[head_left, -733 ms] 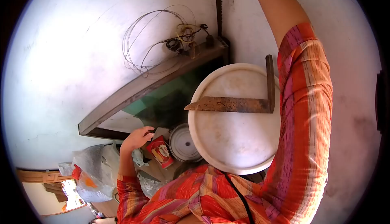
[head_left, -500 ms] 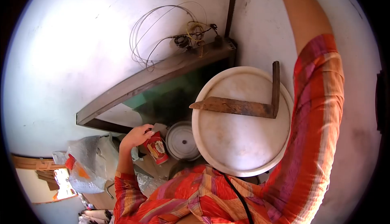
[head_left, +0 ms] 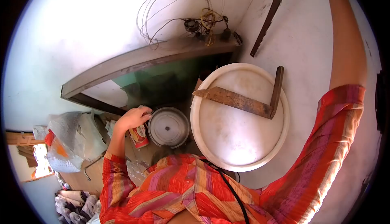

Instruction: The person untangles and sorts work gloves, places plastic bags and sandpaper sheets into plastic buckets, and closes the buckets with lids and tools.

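Observation:
My left hand (head_left: 135,117) is at the lower left, its fingers loosely curved and apart, above a red packet (head_left: 139,138) and beside a round metal lid (head_left: 168,127). Nothing shows clearly in it. My right arm reaches up the right side, its hand beyond the top edge. A toothed saw blade (head_left: 270,19) slants down from the top edge against the wall; its upper end is out of sight. A rusty try square (head_left: 239,101) lies on the round white lid (head_left: 239,142) in front of me.
A wooden frame with dark glass (head_left: 150,57) leans along the wall, with coiled wires (head_left: 207,21) on top. Plastic bags (head_left: 71,138) sit at the left, above a pile of cloth (head_left: 77,205). A black cord (head_left: 227,183) crosses my shirt.
The saw blade has tilted, and its lower tip has come clear of the frame's corner. My right arm has swung outward to the right. The view has shifted, and my left hand stays near the packet.

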The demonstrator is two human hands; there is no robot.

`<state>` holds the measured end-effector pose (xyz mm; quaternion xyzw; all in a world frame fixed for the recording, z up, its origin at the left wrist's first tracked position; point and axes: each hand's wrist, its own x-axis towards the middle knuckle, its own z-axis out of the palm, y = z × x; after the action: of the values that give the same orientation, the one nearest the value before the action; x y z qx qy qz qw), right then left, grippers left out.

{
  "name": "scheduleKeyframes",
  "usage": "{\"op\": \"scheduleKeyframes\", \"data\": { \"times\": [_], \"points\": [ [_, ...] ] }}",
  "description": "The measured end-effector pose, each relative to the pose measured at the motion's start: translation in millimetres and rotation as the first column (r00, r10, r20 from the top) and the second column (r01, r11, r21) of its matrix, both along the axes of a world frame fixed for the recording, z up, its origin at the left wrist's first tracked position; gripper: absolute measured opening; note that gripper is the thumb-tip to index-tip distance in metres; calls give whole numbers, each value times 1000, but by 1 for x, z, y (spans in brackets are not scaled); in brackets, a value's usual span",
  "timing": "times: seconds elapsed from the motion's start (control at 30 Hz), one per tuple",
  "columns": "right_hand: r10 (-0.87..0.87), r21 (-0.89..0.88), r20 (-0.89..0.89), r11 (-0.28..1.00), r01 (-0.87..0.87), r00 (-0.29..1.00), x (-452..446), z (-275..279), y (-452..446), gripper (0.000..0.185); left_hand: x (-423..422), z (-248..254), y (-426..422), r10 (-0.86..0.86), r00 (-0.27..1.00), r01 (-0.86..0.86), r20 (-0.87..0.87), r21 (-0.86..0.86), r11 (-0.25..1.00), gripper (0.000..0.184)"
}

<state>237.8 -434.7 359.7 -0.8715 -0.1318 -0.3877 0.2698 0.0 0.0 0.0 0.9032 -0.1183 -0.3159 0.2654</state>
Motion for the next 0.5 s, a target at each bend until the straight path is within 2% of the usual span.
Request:
{"op": "scheduleKeyframes", "data": {
  "times": [0.03, 0.1, 0.13, 0.2, 0.27, 0.33, 0.4, 0.5],
  "points": [
    [15, -11, -5, 1000, -15, 1000, 0, -13, -1, 16, 0, -6, 2, -6, 1000, 6, 14, 0, 1000, 33],
    [10, 61, -157, 998, 0, 988, 4, -36, 3, 15, -2, -13, 4, -20, 1000, 20, 6, 7, 1000, 35],
    [-126, 91, -242, 984, 152, 962, 1, -43, 15, 16, -3, -18, 6, -24, 1000, 24, 18, 4, 1000, 35],
    [-126, -17, -354, 992, 129, 927, 1, -64, 13, 36, -11, -26, 5, 6, 1000, -6, -8, -19, 1000, 35],
    [-112, -99, -375, 992, 80, 920, 40, -92, -23, 42, -11, -36, 8, 1, 1000, -1, -10, -19, 1000, 35],
    [-116, -31, -392, 993, 113, 912, 37, -119, -21, 37, -25, -52, 12, 34, 999, -35, -24, -48, 998, 36],
    [-158, -63, -493, 987, 146, 856, 31, -134, -14, 34, -31, -62, 12, 54, 998, -55, -36, -38, 998, 35],
    [-128, 6, -585, 987, 162, 801, 27, -162, -13, 28, -46, -86, 15, 84, 996, -88, -42, -86, 992, 34]
  ]
}}
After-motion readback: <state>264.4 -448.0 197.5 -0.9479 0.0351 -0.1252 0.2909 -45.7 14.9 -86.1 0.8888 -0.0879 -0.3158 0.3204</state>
